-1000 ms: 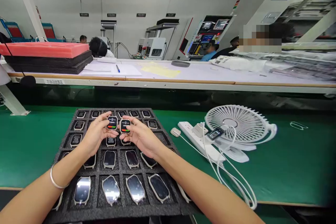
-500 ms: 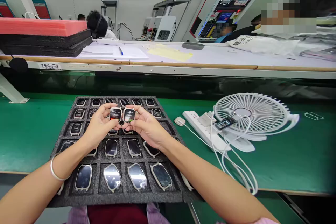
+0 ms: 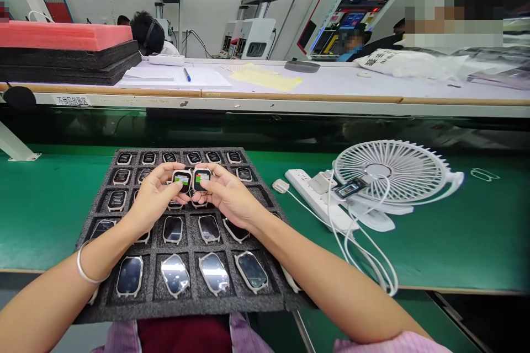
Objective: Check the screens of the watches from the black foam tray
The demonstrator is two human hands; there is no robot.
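Note:
My left hand (image 3: 159,196) grips a smartwatch without a strap (image 3: 182,179), its thumb on the lit screen. Beside it, my right hand (image 3: 226,196) holds a second strapless smartwatch (image 3: 201,178), thumb also on the glass. Both screens show green patches with small white and red areas, and the two watches nearly touch. Under my hands lies a dark grey foam tray (image 3: 153,300) with rows of compartments. Many of these hold watch bodies, such as a dark-screened watch (image 3: 130,276) in the near row. Watches at the far side show white text. My forearms hide some compartments.
Right of the tray, a white power strip (image 3: 306,190) with tangled cables (image 3: 368,259) lies by a white fan (image 3: 389,171) on the green table (image 3: 464,242). A raised shelf (image 3: 256,102) runs across behind, bearing stacked foam (image 3: 66,38) and papers. Other people sit beyond.
Both watch screens have changed from white text on dark to green patches with white and red. My thumbs have shifted up onto the screens. The whole view has shifted slightly.

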